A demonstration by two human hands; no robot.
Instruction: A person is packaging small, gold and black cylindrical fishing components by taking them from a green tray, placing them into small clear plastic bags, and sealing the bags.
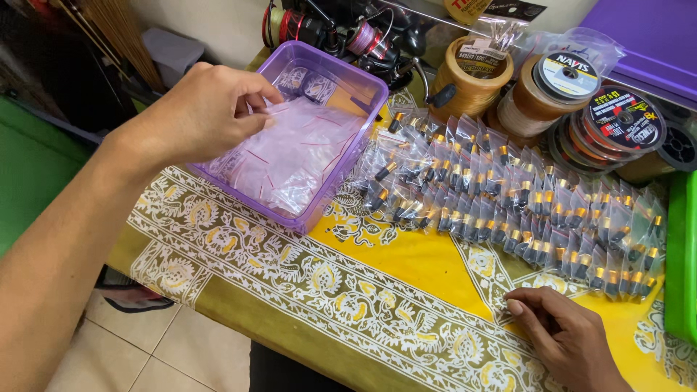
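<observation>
Right hand (563, 335) lies lowest in my view, fingers loosely curled, resting on the yellow-and-olive patterned cloth (327, 290) over the counter, holding nothing. Left hand (207, 109) pinches thin clear zip bags (290, 163) heaped in one translucent purple plastic tub (363, 94). Beside it, rows of small filled bags (523, 210), each showing black-and-gold cylindrical parts; too many to count. Behind: several round line spools (573, 80).

Left hand (207, 116) outstretched, fingers pinched; right hand (563, 334) flat, palm down
</observation>
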